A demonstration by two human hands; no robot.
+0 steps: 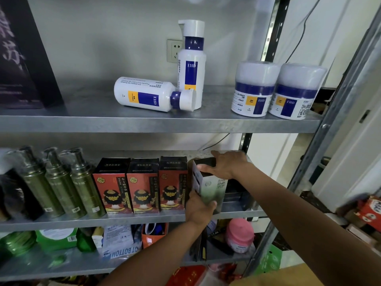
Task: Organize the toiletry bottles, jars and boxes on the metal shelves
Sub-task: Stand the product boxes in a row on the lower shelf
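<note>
Top shelf (165, 122): white pump bottles (191, 65), two; white jars (254, 89), two; dark box (24, 58), far left, one.
Middle shelf (103, 220): olive pump bottles (59, 182), three; red boxes (112, 186), three; green-white box (212, 188), right, one.
Lower shelf (61, 267): pink jar (240, 234), one.

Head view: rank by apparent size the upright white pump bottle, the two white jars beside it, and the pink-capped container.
1. upright white pump bottle
2. left jar and right jar: alike, not ranked apart
3. pink-capped container, partly hidden, so less sure
</note>
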